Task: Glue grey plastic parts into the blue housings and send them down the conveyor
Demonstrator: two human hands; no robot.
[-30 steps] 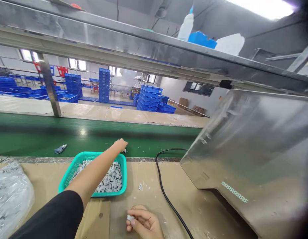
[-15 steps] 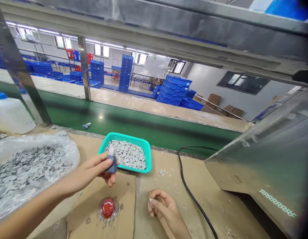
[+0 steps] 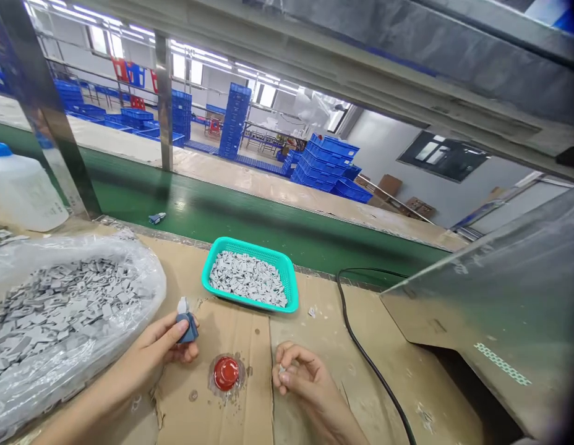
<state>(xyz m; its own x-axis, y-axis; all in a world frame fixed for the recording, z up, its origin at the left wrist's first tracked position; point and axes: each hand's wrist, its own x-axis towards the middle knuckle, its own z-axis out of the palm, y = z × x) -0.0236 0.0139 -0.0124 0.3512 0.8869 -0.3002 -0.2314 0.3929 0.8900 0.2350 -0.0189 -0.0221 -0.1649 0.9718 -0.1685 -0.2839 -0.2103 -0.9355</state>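
My left hand is closed on a small dark blue plastic part with a light grey tip pointing up. It is held above the cardboard, left of a shallow red dish. To the right of that dish, my right hand pinches a tiny pale grey piece, mostly hidden by the fingertips. Beyond both hands sits a turquoise basket, filled with small light grey plastic pieces. On the left lies a clear plastic bag holding many darker grey pieces.
A green conveyor belt runs behind the bench, carrying one blue-and-grey part. A black cable curves along the right side near a metal panel. A white jug stands at far left. Steel posts rise beyond.
My left hand has drawn back from beside the basket, lower and to the left, still holding the blue part. My right hand keeps its pinch. The camera view has shifted slightly.
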